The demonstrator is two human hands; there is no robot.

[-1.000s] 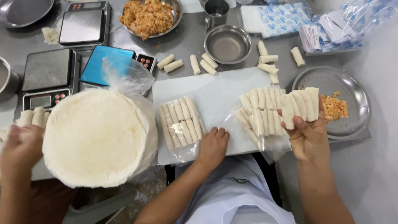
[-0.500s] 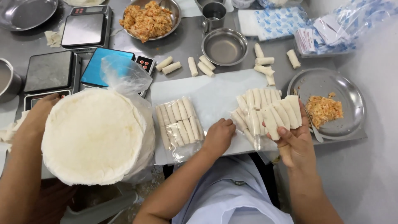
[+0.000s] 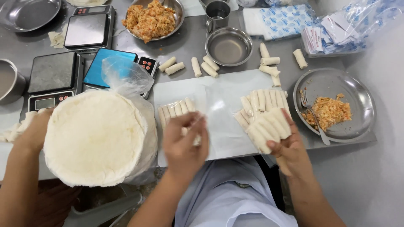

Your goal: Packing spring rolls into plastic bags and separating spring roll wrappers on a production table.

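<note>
Over the white cutting board (image 3: pixel 223 90), my two hands work on the spring rolls.

My right hand (image 3: pixel 290 153) is closed around a row of rolls (image 3: pixel 269 126), their long axes slanting up and to the right — they sit just in front of the loose pile (image 3: pixel 263 101), touching it. My left hand (image 3: pixel 183 143) hovers over the bagged rolls (image 3: pixel 174 110), fingers curled; whether it grips the plastic I cannot tell — the bag lies directly under it, nearer to this hand.
</note>
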